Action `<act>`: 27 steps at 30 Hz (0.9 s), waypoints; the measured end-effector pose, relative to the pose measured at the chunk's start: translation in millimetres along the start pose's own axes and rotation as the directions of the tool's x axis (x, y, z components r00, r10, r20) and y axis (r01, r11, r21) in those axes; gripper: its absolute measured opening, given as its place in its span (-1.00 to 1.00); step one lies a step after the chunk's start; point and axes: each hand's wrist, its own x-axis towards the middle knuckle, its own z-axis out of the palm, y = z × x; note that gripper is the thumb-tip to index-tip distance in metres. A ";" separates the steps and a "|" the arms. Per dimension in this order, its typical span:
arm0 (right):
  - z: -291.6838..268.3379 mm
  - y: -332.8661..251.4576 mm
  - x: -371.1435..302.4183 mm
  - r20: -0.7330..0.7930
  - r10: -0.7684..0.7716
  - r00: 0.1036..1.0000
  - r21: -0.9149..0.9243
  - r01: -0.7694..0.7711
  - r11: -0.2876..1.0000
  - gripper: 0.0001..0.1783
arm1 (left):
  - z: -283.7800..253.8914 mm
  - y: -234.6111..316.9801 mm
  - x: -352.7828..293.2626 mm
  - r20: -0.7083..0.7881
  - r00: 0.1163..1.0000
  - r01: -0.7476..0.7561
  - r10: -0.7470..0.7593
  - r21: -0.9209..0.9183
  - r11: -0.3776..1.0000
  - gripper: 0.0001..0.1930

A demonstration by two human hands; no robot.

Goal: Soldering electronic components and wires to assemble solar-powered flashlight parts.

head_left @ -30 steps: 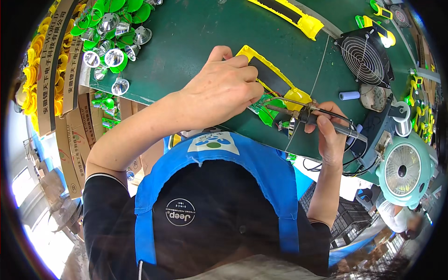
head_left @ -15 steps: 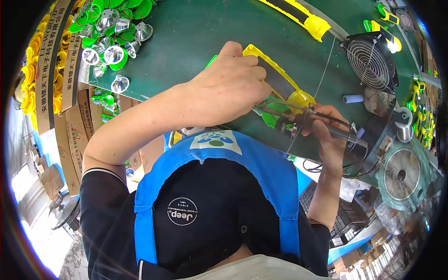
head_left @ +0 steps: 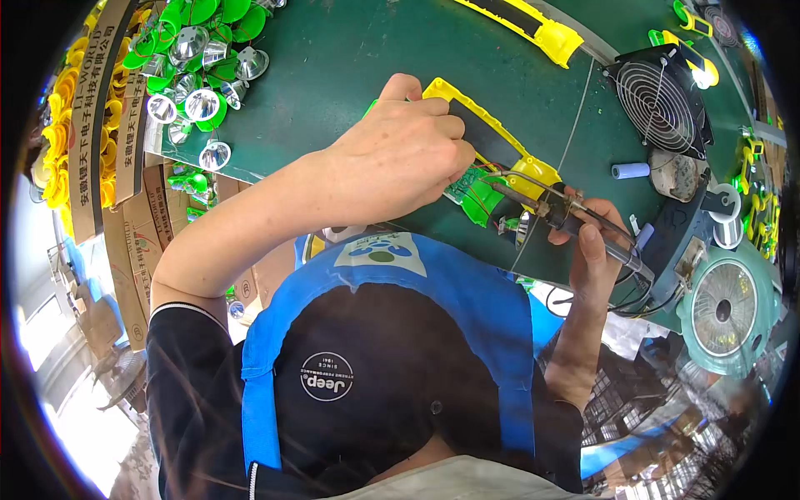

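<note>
My left hand (head_left: 408, 150) is closed over the work, fingers curled down and pressed together; whatever they pinch is hidden beneath. Beside its fingertips lie a green circuit board (head_left: 457, 189) and a green plastic part (head_left: 482, 202) with thin wires. A yellow lamp housing (head_left: 537, 173) with a dark inside lies just beyond, partly behind that hand. My right hand (head_left: 593, 242) grips a soldering iron (head_left: 564, 218) with a thin curved tube along it. Its tip points left, close to the green part. A small silver reflector (head_left: 522, 227) sits under the iron.
Green parts with silver reflectors (head_left: 202, 102) pile at the left. Another yellow housing (head_left: 554, 37) lies at the far side. A black fan (head_left: 658, 100), a blue-grey cylinder (head_left: 631, 171), a solder spool (head_left: 727, 204) and a pale green fan (head_left: 721, 308) stand right. Cables hang near my right wrist.
The soldering iron and my right hand have shifted slightly downward, and more of the green part and circuit board shows. My left hand stays closed, a little further left.
</note>
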 end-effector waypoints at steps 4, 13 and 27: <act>-1.9 1.0 -0.3 0.020 -0.021 1.000 0.049 0.020 0.999 -0.52 | -4.3 0.5 -0.8 0.022 1.000 0.008 -0.007 -0.049 0.999 -0.90; 22.2 -10.1 32.3 -0.164 -0.467 0.869 -0.287 0.411 0.865 -0.59 | -16.4 -47.7 52.3 0.182 0.983 0.004 -0.008 0.019 1.000 -0.80; 60.6 6.5 160.5 0.028 -0.636 0.771 -0.617 0.514 0.595 -0.62 | -6.3 -45.7 -40.9 -0.211 0.978 -0.013 -0.010 -0.107 0.994 -0.50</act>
